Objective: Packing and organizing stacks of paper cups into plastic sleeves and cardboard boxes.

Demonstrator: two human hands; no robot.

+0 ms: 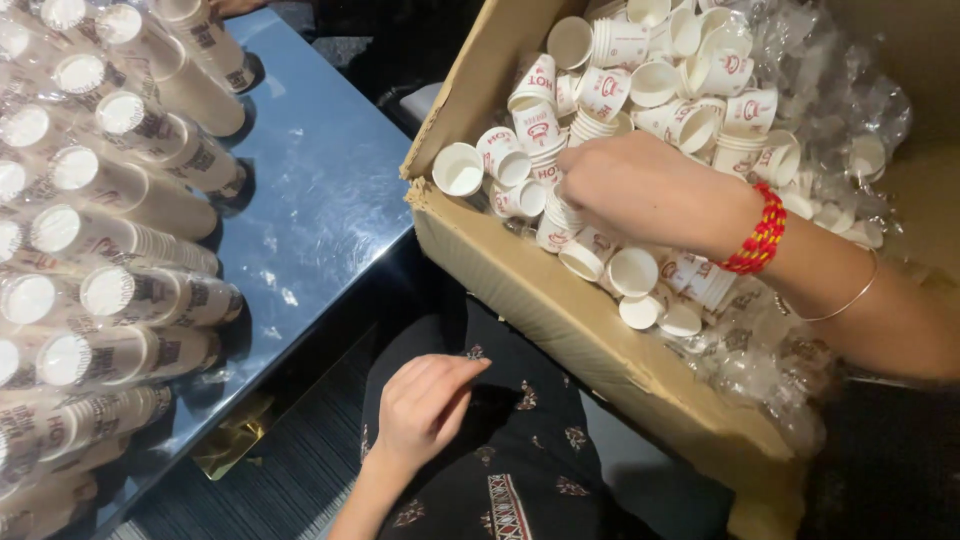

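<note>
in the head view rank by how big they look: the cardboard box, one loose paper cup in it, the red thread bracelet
1. cardboard box
2. loose paper cup
3. red thread bracelet, only slightly smaller than the cup, so those two are close

Right hand (640, 185) reaches into the open cardboard box (560, 310), fingers down among loose white paper cups (600, 120) with red print; whether it grips one can't be told. Wrist carries a red beaded bracelet (758, 235) and a thin metal bangle (850, 298). Clear plastic wrap (840, 90) lines the box's far side. Left hand (425, 405) rests loosely curled, empty, on the lap over dark patterned fabric (520, 470). On the shiny metal table (320, 190) to the left lie several rows of stacked cup sleeves (130, 190), on their sides.
</note>
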